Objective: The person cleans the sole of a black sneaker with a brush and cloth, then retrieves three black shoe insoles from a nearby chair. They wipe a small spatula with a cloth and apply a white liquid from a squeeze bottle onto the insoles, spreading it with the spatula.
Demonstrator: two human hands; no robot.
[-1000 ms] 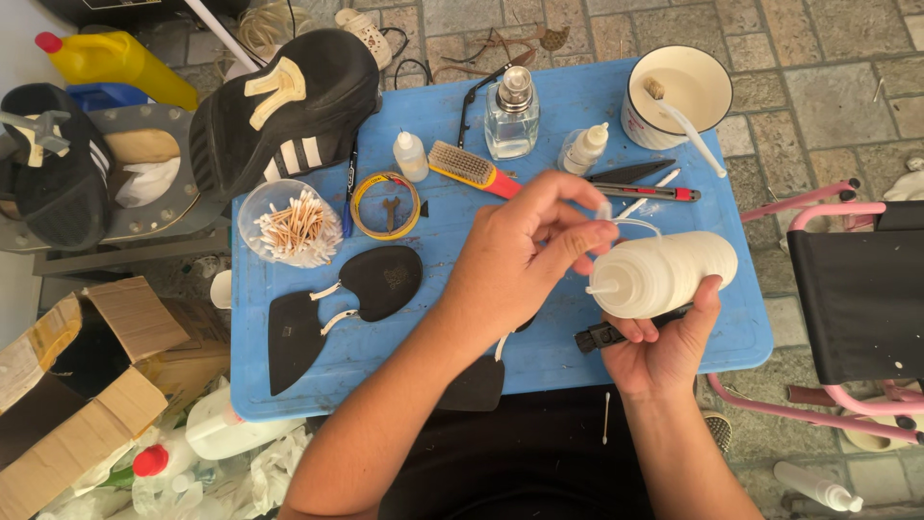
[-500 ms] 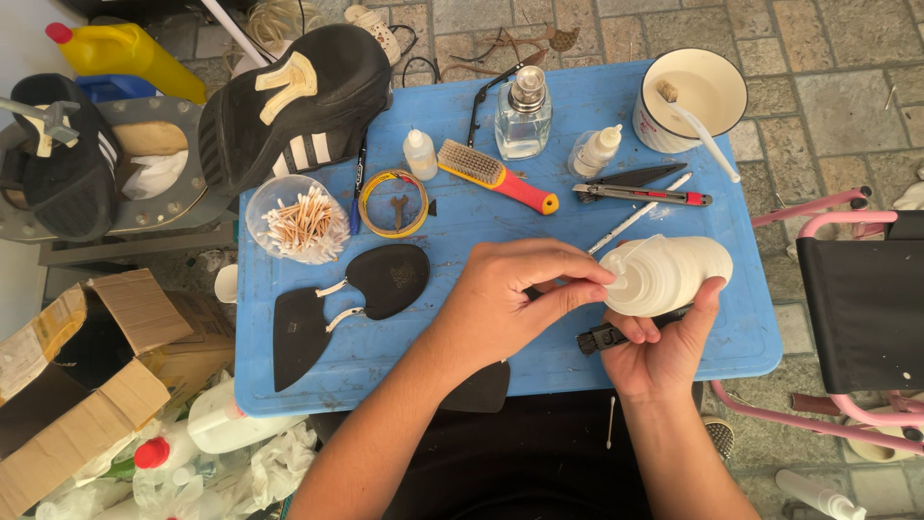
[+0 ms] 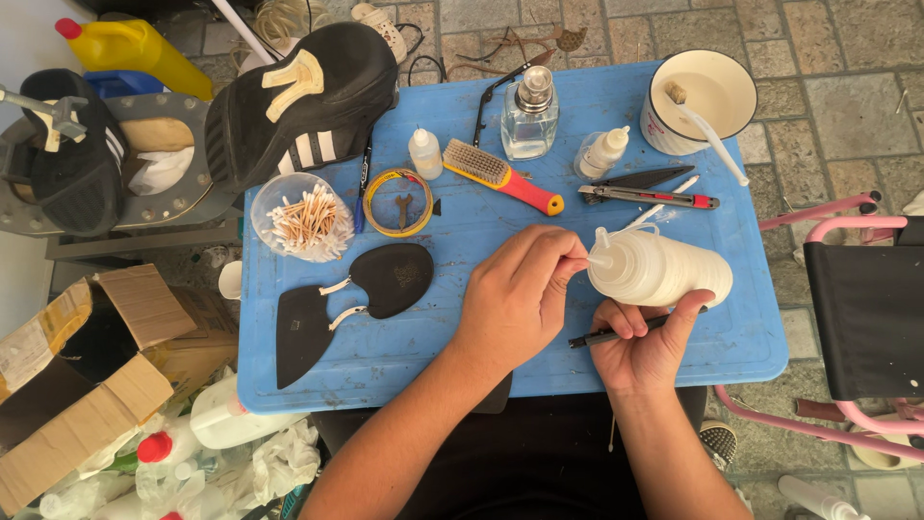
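"So what have you got in each hand?"

"My right hand (image 3: 647,345) is cupped under a white plastic squeeze bottle (image 3: 664,273), lying on its side at about three o'clock on the blue plastic table (image 3: 462,356), with a thin black pen-like tool (image 3: 616,334) tucked under the fingers. My left hand (image 3: 520,294) is pinched shut on the bottle's nozzle tip (image 3: 599,260)."

"What might go wrong?"

"I'd say a hard squeeze with the bottle tipped sideways could spurt onto my fingers or the table. The black insole pieces (image 3: 361,294) at nine o'clock lie well apart, so they look safe. A slip of my elbow could knock the round clear tub of cotton swabs (image 3: 300,219) or the red-handled brush (image 3: 500,175) at twelve o'clock."
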